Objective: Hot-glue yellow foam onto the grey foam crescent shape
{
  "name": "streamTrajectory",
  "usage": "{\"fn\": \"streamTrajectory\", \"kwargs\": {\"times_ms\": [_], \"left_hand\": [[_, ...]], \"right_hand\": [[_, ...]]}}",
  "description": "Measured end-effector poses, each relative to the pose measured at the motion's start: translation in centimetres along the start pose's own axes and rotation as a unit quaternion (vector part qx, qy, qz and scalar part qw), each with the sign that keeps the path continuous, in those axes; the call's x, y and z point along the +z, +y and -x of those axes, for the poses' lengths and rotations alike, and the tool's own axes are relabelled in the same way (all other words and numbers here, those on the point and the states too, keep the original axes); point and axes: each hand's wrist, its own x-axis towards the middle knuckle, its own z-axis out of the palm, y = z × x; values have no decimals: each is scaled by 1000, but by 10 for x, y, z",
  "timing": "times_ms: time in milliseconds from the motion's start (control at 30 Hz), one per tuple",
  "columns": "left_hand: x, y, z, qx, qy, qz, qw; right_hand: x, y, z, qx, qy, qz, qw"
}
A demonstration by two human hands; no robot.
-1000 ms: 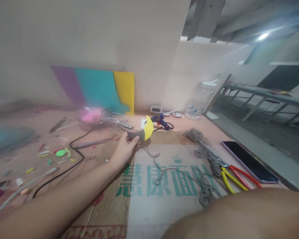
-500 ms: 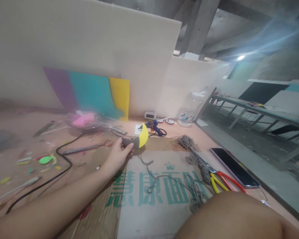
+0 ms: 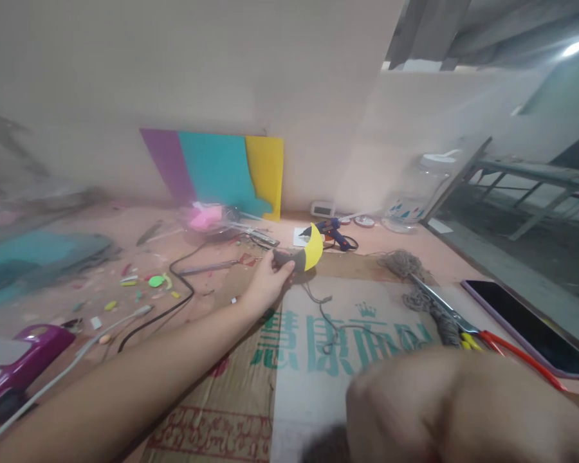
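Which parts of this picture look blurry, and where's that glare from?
Head view: the teal shape at far left is smeared; the left hand and its yellow-tipped crescent look clearer. Head view: glare streaks from the bright light at upper right.

On my screen, near the centre, the crescent (image 3: 300, 259) pops yellow against dark grey! Upper left of centre, purple, turquoise and yellow bands stripe the board (image 3: 217, 170). Lower centre, I see green characters and a green crown across the whitish sheet (image 3: 313, 411). Right side: grey yarn (image 3: 401, 263), red-and-yellow scissors handles (image 3: 521, 355), a purple-edged black phone (image 3: 531, 328)!
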Motion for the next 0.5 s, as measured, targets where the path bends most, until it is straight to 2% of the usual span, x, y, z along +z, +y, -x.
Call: {"fn": "streamTrajectory", "kwargs": {"times_ms": [67, 133, 200, 267, 333, 433, 500], "left_hand": [[-1, -2, -1, 9, -3, -6, 1000], [-2, -4, -3, 22, -13, -13, 1000], [-3, -5, -4, 26, -25, -17, 999], [-3, -5, -4, 20, -35, -19, 999], [-2, -4, -4, 8, -39, -14, 999], [-1, -4, -2, -32, -51, 2, 998], [0, -5, -1, -63, -61, 5, 996]], "right_hand": [[-10, 8, -13, 17, 57, 21, 998], [-33, 27, -21, 71, 162, 113, 978], [-66, 58, -21, 169, 222, 234, 931], [-99, 95, -16, 262, 244, 336, 871], [-126, 131, -13, 305, 283, 353, 838], [-149, 169, -21, 308, 310, 319, 841], [-154, 181, -32, 312, 305, 304, 847]]}}
